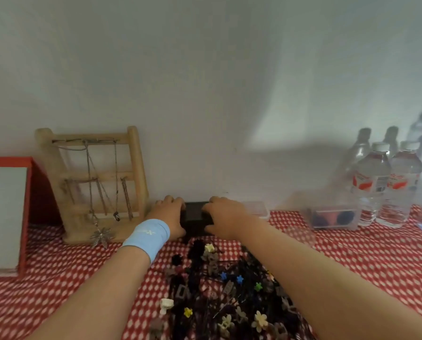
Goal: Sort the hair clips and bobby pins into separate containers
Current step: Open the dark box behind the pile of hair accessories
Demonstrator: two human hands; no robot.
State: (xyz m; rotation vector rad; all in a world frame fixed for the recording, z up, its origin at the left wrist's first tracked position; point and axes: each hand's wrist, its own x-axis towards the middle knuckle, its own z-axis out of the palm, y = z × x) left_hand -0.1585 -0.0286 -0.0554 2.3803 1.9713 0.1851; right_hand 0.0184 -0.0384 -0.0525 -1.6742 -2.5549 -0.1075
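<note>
HANDS: left hand [170, 214] and right hand [226, 214] each grip an end of the black container [194, 213], centre frame; probably to pull it closer | PILE: hair clips and bobby pins [217, 285] lie mixed on the surface [58, 278], lower centre; unsorted

Both bare forearms are stretched from the near edge toward the far side, drawn closer together as they go, and a light blue wristband [147, 238] is worn on the left wrist. The left grip [170, 217] and the right grip [226, 217] are held palm down, side by side and slightly apart. The fingers of each are curled over one end of a dark box [195, 215].
</note>
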